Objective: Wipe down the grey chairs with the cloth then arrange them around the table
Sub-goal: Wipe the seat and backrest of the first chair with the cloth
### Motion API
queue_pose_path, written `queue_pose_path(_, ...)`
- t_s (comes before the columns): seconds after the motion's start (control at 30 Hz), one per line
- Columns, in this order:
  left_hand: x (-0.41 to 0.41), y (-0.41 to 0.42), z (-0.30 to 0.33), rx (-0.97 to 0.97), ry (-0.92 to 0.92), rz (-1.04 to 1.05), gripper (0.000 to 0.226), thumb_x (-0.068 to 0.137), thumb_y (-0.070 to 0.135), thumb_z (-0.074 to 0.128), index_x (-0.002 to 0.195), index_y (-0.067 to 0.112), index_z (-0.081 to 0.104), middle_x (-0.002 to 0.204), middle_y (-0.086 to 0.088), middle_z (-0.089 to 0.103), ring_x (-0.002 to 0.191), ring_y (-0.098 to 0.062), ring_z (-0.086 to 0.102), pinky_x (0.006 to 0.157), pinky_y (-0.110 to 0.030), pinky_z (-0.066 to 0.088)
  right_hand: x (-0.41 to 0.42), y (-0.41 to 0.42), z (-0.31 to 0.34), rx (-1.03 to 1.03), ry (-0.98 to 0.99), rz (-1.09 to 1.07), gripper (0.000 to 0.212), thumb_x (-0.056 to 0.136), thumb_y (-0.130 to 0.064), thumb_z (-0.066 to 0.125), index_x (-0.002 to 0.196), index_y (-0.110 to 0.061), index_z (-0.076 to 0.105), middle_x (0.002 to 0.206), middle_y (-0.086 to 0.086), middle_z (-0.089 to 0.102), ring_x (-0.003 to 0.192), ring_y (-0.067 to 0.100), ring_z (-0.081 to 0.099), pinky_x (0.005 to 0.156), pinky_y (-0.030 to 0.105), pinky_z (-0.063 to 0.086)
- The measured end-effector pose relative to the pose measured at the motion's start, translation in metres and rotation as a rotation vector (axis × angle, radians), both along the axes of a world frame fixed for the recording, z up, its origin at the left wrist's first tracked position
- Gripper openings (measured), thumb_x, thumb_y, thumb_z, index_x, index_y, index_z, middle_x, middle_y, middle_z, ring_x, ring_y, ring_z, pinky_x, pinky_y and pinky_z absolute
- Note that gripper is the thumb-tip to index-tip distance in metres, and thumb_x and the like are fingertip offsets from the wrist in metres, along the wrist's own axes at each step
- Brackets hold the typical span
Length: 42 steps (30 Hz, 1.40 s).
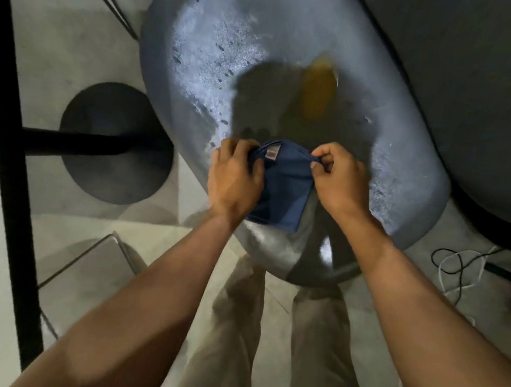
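A grey moulded chair (pixel 217 63) fills the upper middle of the head view, its seat glossy under a bright light. A yellow-orange mark (pixel 317 89) shows on the seat. Over the near rim of the seat I hold a folded blue cloth (pixel 283 183) with a small label near its top edge. My left hand (pixel 233 178) grips the cloth's left top corner. My right hand (pixel 337 180) pinches its right top corner. The cloth hangs down between both hands.
A black table post with a round base (pixel 114 144) stands to the left, beside a black frame bar (pixel 6 123). A second dark chair shell (pixel 495 92) curves along the right. Black and white cables (pixel 460 268) lie on the pale floor at right.
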<state>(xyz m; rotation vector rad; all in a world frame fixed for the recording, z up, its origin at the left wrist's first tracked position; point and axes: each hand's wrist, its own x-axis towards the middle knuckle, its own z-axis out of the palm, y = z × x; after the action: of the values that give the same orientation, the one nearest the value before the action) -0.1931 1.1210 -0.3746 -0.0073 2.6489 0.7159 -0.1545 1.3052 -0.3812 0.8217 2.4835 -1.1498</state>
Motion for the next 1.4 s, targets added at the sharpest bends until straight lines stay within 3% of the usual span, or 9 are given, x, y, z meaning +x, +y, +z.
queue_pose_path(0.1, 0.019, 0.012, -0.011, -0.071, 0.088, -0.108, 0.059, 0.091, 0.025, 0.061, 0.147, 0.02, 0.048, 0.153, -0.01, 0.043, 0.138, -0.036, 0.042, 0.115, -0.048, 0.038, 0.008, 0.007, -0.008, 0.073, 0.016, 0.043, 0.02, 0.09, -0.012, 0.067, 0.107, -0.022, 0.068, 0.108, 0.003, 0.067, 0.102, 0.028, 0.06, 0.083, 0.048, 0.054)
queue_pose_path(0.2, 0.04, 0.023, -0.022, -0.137, 0.069, -0.229, 0.065, 0.098, 0.04, 0.053, 0.159, 0.026, 0.033, 0.167, -0.006, 0.026, 0.153, -0.036, 0.024, 0.121, -0.055, 0.027, 0.014, 0.009, -0.01, 0.166, 0.032, 0.063, 0.029, 0.089, -0.012, 0.063, 0.116, -0.02, 0.067, 0.12, 0.009, 0.061, 0.115, 0.035, 0.051, 0.09, 0.05, 0.048)
queue_pose_path(0.33, 0.067, 0.028, -0.049, -0.259, 0.047, -0.45, 0.062, 0.105, 0.057, 0.036, 0.162, 0.034, 0.023, 0.172, 0.001, 0.01, 0.158, -0.036, 0.004, 0.122, -0.066, 0.01, 0.022, 0.018, -0.024, 0.332, 0.112, 0.079, 0.035, 0.087, -0.018, 0.062, 0.122, -0.018, 0.065, 0.134, 0.009, 0.056, 0.131, 0.035, 0.046, 0.101, 0.057, 0.042)
queue_pose_path(0.5, 0.063, 0.01, -0.075, -0.314, 0.081, -0.519, 0.062, 0.104, 0.065, 0.025, 0.161, 0.043, 0.018, 0.172, 0.006, 0.004, 0.158, -0.035, -0.006, 0.122, -0.066, 0.002, 0.026, 0.03, -0.048, 0.443, 0.004, 0.163, 0.054, 0.095, -0.026, 0.059, 0.148, -0.017, 0.047, 0.161, 0.01, 0.033, 0.153, 0.037, 0.018, 0.119, 0.068, 0.015)
queue_pose_path(0.77, -0.015, -0.013, -0.093, -0.469, 0.191, -0.286, 0.06, 0.107, 0.059, 0.024, 0.163, 0.041, 0.009, 0.172, 0.004, 0.005, 0.158, -0.036, -0.001, 0.122, -0.067, 0.007, 0.022, 0.029, -0.067, 0.577, -0.098, 0.259, 0.062, 0.104, -0.042, 0.028, 0.161, -0.018, 0.02, 0.169, 0.008, 0.014, 0.156, 0.037, 0.005, 0.119, 0.071, 0.003)
queue_pose_path(0.93, -0.09, -0.009, -0.094, -0.476, 0.223, -0.107, 0.059, 0.108, 0.056, 0.02, 0.163, 0.04, 0.007, 0.173, 0.004, 0.001, 0.157, -0.037, -0.004, 0.121, -0.068, 0.002, 0.024, 0.028, -0.074, 0.646, -0.119, 0.278, 0.064, 0.105, -0.043, 0.022, 0.162, -0.016, 0.012, 0.17, 0.009, 0.008, 0.156, 0.038, 0.002, 0.119, 0.07, 0.002)
queue_pose_path(1.2, -0.174, 0.034, -0.091, -0.464, 0.282, -0.158, 0.06, 0.107, 0.059, 0.013, 0.163, 0.04, 0.003, 0.173, 0.002, -0.004, 0.156, -0.04, -0.008, 0.121, -0.069, -0.003, 0.026, 0.024, -0.078, 0.7, -0.111, 0.265, 0.064, 0.106, -0.041, 0.023, 0.163, -0.015, 0.011, 0.17, 0.009, 0.007, 0.156, 0.038, 0.001, 0.118, 0.071, 0.004)
queue_pose_path(1.4, -0.183, 0.057, -0.092, -0.464, 0.319, -0.329, 0.059, 0.108, 0.056, 0.013, 0.163, 0.039, 0.004, 0.172, 0.003, -0.003, 0.156, -0.041, -0.008, 0.121, -0.069, -0.003, 0.024, 0.025, -0.076, 0.687, -0.082, 0.239, 0.064, 0.103, -0.04, 0.029, 0.161, -0.016, 0.022, 0.168, 0.009, 0.017, 0.156, 0.037, 0.009, 0.118, 0.07, 0.006)
